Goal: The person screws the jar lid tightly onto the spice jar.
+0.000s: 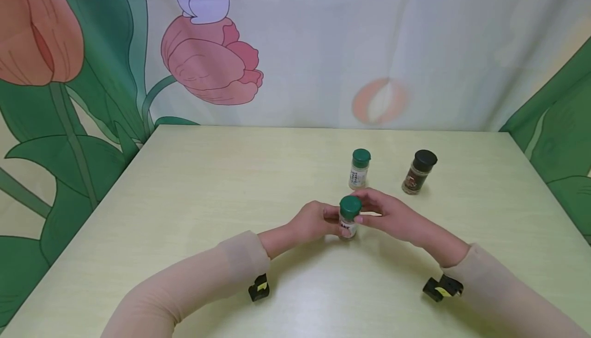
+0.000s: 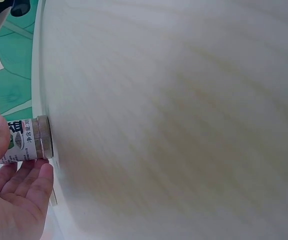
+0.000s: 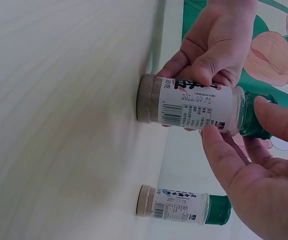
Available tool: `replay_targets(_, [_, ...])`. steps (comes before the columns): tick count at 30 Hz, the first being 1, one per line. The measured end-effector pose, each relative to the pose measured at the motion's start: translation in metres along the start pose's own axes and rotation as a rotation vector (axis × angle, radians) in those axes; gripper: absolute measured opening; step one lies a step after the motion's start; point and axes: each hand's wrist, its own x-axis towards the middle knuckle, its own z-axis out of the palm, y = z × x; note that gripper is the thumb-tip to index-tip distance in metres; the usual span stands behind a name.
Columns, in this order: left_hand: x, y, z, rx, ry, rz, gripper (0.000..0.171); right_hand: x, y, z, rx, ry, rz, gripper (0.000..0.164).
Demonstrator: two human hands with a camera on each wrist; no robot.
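Note:
A small spice jar (image 1: 350,209) with a green cap and a white printed label stands upright between both hands, its base right at the tabletop in the wrist views. My left hand (image 1: 310,223) grips the jar's lower body, thumb in front and fingers behind. At the top, my right hand (image 1: 391,217) has its thumb (image 3: 276,117) at the green cap and a fingertip against the label, with other fingers behind. Grey-brown powder shows through the glass at the jar's bottom (image 2: 43,137).
Just behind the hands stands a second green-capped spice jar (image 1: 359,169). To its right is a black-capped jar (image 1: 419,172) with a dark label. The pale wooden table (image 1: 221,174) ends at a printed flower curtain (image 1: 304,51).

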Motion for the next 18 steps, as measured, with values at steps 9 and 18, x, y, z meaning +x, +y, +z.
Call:
replay_targets(9, [0.0016,-0.0010,0.0002,-0.008,0.002,-0.001,0.039,0.0004,0.0009,0.0028,0.011,0.042,0.050,0.044])
replay_targets(18, [0.0006,-0.0011,-0.0001,-0.007,0.004,0.000,0.040,0.0022,0.0031,0.0027,0.025,0.033,0.069,0.047])
